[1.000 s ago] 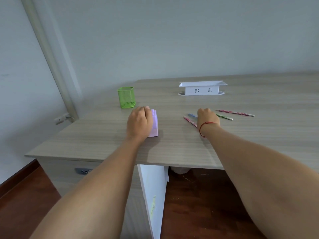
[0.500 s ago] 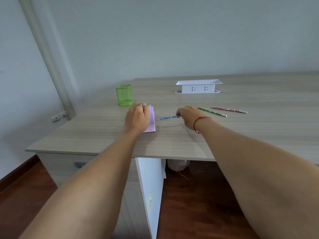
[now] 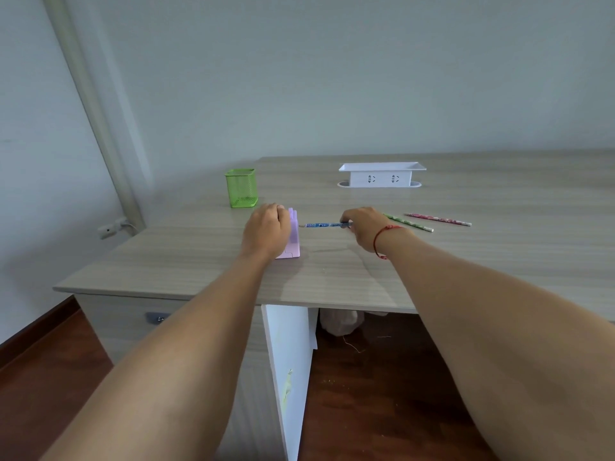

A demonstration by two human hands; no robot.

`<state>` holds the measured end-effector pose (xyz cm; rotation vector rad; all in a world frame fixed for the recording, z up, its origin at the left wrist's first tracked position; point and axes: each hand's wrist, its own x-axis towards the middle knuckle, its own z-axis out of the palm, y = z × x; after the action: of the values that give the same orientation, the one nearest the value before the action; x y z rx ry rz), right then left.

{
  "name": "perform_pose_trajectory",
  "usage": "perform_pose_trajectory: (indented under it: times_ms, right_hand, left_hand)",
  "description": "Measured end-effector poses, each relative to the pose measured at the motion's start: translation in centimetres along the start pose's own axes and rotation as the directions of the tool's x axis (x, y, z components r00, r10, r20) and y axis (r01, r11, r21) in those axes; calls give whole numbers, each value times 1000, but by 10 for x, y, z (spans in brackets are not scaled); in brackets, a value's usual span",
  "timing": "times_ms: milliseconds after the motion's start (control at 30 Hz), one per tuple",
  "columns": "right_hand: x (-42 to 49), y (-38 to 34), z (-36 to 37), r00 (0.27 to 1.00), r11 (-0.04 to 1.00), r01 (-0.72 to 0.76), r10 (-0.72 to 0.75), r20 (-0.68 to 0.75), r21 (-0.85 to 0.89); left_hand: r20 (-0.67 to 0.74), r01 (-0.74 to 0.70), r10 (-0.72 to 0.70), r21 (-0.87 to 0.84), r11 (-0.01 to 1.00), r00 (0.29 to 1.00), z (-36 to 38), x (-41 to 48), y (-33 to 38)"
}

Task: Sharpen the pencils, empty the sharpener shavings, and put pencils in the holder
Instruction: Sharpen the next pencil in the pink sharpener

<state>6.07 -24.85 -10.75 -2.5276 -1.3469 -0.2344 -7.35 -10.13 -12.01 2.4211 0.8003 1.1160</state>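
Observation:
A pale purple sharpener (image 3: 293, 239) stands on the wooden desk (image 3: 466, 267), and my left hand (image 3: 266, 229) grips it from the left side. My right hand (image 3: 364, 226) pinches a blue pencil (image 3: 321, 225) at its rear end. The pencil lies level, its tip pointing left and almost at the sharpener's right face. A green pencil (image 3: 411, 223) and a red patterned pencil (image 3: 437, 219) lie on the desk to the right of that hand. A green mesh pencil holder (image 3: 241, 188) stands behind the sharpener to the left.
A white socket box (image 3: 381, 175) sits at the back of the desk. The wall runs behind the desk, with a pipe (image 3: 96, 118) in the left corner. A pale bag (image 3: 339, 322) lies on the dark floor under the desk.
My right hand picked the blue pencil up from the desk and carried it left, tip toward the sharpener. My left hand stayed on the sharpener.

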Motion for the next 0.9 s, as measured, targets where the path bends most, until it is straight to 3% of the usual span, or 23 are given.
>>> perform_pose_trajectory:
  times_ms: [367, 633, 900]
  right_hand:
    - [5, -21, 0, 999, 999, 36, -36, 13, -36]
    - [12, -26, 0, 998, 998, 58, -58, 32, -7]
    - [18, -24, 2, 992, 992, 124, -123, 31, -19]
  left_hand:
    - [-21, 6, -7, -15, 1000, 1000, 1, -4, 2]
    - [-6, -8, 8, 102, 995, 1000, 4, 4, 0]
    - [-40, -125, 134, 179, 976, 990, 6, 9, -3]
